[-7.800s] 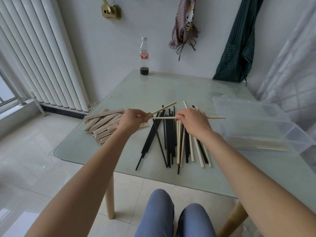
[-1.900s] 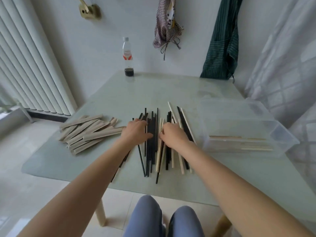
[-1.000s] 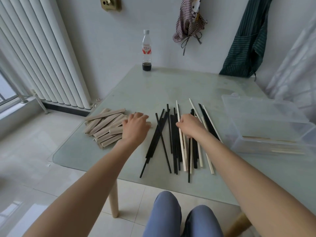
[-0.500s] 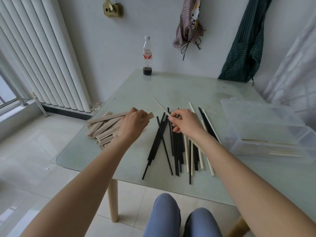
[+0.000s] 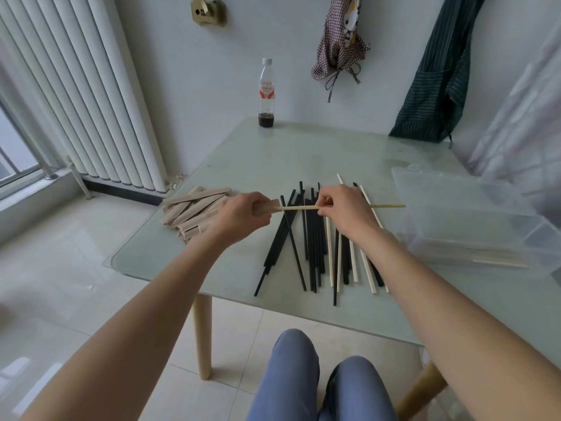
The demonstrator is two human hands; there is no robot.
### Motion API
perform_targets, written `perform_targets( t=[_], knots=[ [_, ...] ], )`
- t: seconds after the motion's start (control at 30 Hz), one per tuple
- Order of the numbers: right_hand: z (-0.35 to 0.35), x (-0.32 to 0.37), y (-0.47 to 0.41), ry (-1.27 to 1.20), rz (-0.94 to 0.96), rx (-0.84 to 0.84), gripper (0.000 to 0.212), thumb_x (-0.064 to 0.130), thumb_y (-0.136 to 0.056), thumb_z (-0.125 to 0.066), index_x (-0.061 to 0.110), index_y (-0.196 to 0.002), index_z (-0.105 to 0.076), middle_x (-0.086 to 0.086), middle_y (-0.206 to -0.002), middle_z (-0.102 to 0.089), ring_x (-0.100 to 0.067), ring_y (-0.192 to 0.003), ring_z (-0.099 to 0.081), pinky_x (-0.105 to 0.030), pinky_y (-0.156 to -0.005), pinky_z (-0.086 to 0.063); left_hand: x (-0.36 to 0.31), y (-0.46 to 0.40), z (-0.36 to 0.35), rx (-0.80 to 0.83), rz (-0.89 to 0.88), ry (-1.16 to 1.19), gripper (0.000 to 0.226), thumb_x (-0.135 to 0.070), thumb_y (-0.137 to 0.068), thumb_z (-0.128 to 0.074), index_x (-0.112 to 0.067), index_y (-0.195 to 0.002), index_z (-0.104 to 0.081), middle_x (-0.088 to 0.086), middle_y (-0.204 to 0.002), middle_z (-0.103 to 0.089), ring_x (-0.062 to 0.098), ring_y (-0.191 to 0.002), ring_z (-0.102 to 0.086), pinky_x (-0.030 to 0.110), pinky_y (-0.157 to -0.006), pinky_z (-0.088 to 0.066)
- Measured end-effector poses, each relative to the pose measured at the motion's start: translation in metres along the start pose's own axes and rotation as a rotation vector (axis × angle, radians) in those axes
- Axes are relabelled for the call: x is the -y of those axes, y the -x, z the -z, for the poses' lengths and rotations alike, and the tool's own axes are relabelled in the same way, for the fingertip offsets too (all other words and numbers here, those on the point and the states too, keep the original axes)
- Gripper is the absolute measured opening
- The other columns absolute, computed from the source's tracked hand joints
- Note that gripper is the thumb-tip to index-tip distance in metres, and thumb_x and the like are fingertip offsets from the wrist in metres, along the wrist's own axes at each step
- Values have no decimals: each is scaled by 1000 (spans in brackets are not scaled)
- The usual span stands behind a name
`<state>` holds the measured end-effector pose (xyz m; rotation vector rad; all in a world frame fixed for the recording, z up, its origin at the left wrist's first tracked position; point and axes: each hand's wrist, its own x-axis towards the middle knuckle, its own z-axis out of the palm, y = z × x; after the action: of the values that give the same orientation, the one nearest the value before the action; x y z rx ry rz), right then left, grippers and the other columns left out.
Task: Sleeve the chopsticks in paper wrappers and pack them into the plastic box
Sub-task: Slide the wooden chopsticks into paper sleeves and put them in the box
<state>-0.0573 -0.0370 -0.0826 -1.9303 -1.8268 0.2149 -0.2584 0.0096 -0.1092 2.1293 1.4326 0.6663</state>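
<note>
From my remote seat, the table (image 5: pixel 303 153) looked like frosted glass, smooth with a dull sheen, on pale wooden legs. The wrappers (image 5: pixel 194 208) read as matt tan paper. The loose chopsticks (image 5: pixel 315 244) were partly satin black and partly pale bare wood. The box (image 5: pixel 473 220) was clear glossy plastic, the bottle (image 5: pixel 266 92) clear plastic too. Floor tiles (image 5: pixel 54 268) were glossy.

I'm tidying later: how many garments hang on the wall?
2: a checked garment hangs right of the bottle, and a dark green striped garment hangs further right. Others may hang out of view.
</note>
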Motion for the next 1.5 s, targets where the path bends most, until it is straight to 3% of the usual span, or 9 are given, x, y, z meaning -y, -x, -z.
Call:
perform_targets(
  t=[0.27,0.37,0.57,0.67,0.87,1.1,1.27,1.43,1.5],
  knots=[
    [-3,1,3,67,78,-38,7,10,-86,-65,17,-86,-67,-3,-92,-70,-21,-89,-64,-37,-82,-53,-15,4,3,79,-116,29,20,-23,-88,-61,-18,-106,-67,-3,-90,-68,9,-76,-57,18,-63,-41],
    [-1,1,2,49,72,-38,7,9,-85,-65,15,-88,-68,-4,-93,-70,-21,-89,-63,-37,-84,-52,-16,1,7,94,-118,124,18,-19,-88,-64,-13,-103,-70,1,-96,-72,14,-87,-64,26,-79,-51],
    [-4,-2,7,76,129,14,6,10,-85,-65,15,-87,-68,-2,-91,-68,-18,-86,-62,-34,-80,-52,-27,-5,-2,114,-120,107,17,-15,-86,-65,-11,-102,-71,-2,-86,-67,8,-75,-59,9,-67,-44],
    [2,-4,7,-12,112,82,15,15,-82,-70,17,-96,-69,2,-89,-66,-12,-84,-58,-28,-80,-47,-25,-6,-3,104,-100,129,16,-14,-85,-67,-10,-100,-70,0,-87,-69,13,-82,-62,25,-80,-51],
    [9,-13,7,-16,94,86,13,22,-87,-65,14,-94,-71,1,-91,-68,-11,-83,-58,-24,-80,-43,-23,-8,-2,93,-78,116,16,-16,-84,-68,-11,-99,-70,-1,-87,-68,14,-82,-60,23,-72,-45],
    [4,-5,4,-57,120,133,10,25,-86,-66,17,-91,-70,4,-87,-66,-13,-83,-60,-29,-78,-47,-34,-12,-2,128,-103,84,9,-15,-85,-65,-15,-93,-69,1,-72,-67,21,-77,-60,37,-77,-49],
    [10,-12,4,-94,73,68,6,23,-84,-68,17,-84,-70,4,-76,-66,-14,-76,-63,-36,-81,-52,-33,-12,4,107,-112,107,6,-16,-85,-66,-20,-88,-68,4,-74,-69,14,-71,-60,24,-65,-43],
    [6,2,3,-63,137,104,10,26,-82,-70,17,-84,-73,2,-73,-64,-20,-77,-62,-39,-77,-52,-49,-15,-2,154,-155,72,9,-23,-85,-65,-16,-90,-69,6,-76,-71,18,-76,-65,30,-73,-48],
    [13,-2,3,-44,99,88,15,31,-82,-69,18,-89,-72,3,-81,-64,-17,-82,-60,-34,-77,-49,-47,-15,2,150,-148,75,8,-20,-85,-65,-16,-90,-68,5,-75,-71,14,-71,-63,19,-65,-45]
  ],
)
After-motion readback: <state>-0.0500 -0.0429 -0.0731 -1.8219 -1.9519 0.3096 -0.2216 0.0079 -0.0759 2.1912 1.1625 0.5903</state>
